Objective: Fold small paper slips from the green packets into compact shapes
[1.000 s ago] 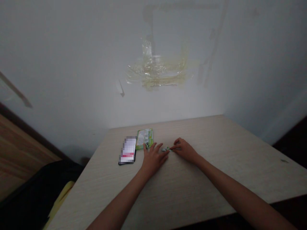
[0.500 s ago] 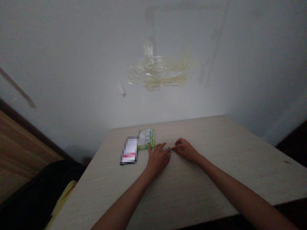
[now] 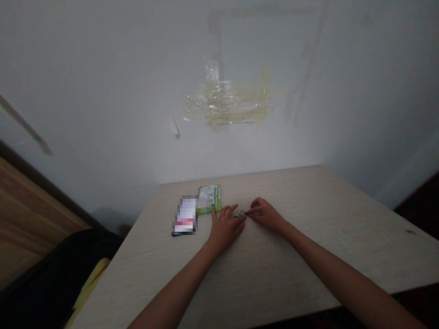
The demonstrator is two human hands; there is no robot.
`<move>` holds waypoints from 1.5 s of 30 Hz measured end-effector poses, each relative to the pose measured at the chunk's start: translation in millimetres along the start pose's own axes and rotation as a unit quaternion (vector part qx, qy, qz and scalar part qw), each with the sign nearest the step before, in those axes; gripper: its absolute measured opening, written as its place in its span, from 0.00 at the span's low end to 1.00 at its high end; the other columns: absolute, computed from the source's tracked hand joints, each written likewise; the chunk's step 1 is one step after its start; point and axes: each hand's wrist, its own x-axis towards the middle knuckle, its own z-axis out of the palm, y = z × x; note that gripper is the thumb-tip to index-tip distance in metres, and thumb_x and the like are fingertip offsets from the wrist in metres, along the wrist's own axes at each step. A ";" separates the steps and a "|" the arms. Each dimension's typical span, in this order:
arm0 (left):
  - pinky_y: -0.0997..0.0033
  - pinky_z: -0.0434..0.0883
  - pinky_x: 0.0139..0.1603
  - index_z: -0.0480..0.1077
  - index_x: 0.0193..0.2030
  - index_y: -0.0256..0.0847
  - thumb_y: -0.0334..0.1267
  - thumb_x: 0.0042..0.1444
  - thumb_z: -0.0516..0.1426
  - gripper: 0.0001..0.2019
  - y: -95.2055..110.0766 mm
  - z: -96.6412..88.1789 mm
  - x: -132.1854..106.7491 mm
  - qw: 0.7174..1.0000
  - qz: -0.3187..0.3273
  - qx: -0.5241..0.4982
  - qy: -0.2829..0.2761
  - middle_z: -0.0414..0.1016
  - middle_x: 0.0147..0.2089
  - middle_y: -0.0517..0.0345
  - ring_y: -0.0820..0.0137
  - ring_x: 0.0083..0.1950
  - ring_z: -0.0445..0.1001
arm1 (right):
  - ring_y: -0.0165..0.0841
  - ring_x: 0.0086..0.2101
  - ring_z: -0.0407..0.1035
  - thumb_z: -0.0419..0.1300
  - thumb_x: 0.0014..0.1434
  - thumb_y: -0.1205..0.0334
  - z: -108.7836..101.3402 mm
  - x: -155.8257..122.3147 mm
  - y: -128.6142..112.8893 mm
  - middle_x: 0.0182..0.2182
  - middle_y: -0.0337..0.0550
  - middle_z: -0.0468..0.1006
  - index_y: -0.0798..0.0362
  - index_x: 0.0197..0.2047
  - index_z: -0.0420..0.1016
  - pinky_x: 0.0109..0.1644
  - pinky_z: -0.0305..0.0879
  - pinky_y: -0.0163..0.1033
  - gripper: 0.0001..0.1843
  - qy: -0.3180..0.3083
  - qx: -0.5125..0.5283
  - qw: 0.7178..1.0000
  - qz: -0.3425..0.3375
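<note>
Biggest thing by far is the greyish-white painted wall (image 3: 103,68), rising well beyond the fingers of both hands. Next is the pale wood-grain tabletop (image 3: 291,187), spread out under the fingers and to both sides of them. Far off to the left of the left fingers there's a heap of black fabric (image 3: 44,274), with a brown wooden panel (image 3: 24,210) behind it. A messy patch of clear, yellowed tape (image 3: 226,103) is stuck to the wall, straight ahead of the fingers and higher up. Well left of the fingers, a strip of yellow cloth (image 3: 91,283) lies by the black stuff.

As for hands: the left hand (image 3: 224,228) is palm down with its fingers fanned apart; can't tell if it's pressing on anything. The right hand (image 3: 267,216) is curled, thumb and index pinched together.

Left of the left fingers is a flat, black-edged phone (image 3: 185,214), screen pixelated white and pink. A flat green-and-white printed box (image 3: 209,196) lies just beyond the left little finger. Tiniest is the crinkled green-and-white scrap (image 3: 240,213), between the hands, at the left index fingertip, its right end in the right hand's pinch.
</note>
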 end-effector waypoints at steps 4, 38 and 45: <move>0.25 0.42 0.62 0.71 0.52 0.62 0.48 0.61 0.54 0.14 -0.2 -3.3 1.5 1.000 0.025 0.017 0.003 0.62 0.66 0.58 0.53 0.64 0.60 | 0.36 0.43 0.67 0.63 0.57 0.61 1.3 0.1 1.1 0.42 0.45 0.71 0.41 0.41 0.82 0.51 0.64 0.43 0.09 0.005 -0.002 1.000 -0.003; 0.24 0.36 0.63 0.68 0.56 0.62 0.48 0.63 0.51 0.15 3.9 -6.2 1.5 0.997 0.060 0.044 0.011 0.61 0.67 0.59 0.54 0.64 0.61 | 0.36 0.43 0.67 0.64 0.57 0.59 4.3 0.2 9.0 0.41 0.45 0.72 0.40 0.41 0.82 0.50 0.63 0.44 0.08 0.021 -0.009 0.999 -0.032; 0.26 0.39 0.63 0.68 0.56 0.64 0.49 0.64 0.50 0.15 3.3 -3.2 -1.2 0.998 0.050 0.023 0.005 0.61 0.67 0.56 0.57 0.64 0.61 | 0.36 0.43 0.66 0.64 0.57 0.61 2.8 0.0 6.6 0.41 0.46 0.72 0.41 0.41 0.82 0.51 0.62 0.44 0.09 0.017 -0.011 0.999 -0.025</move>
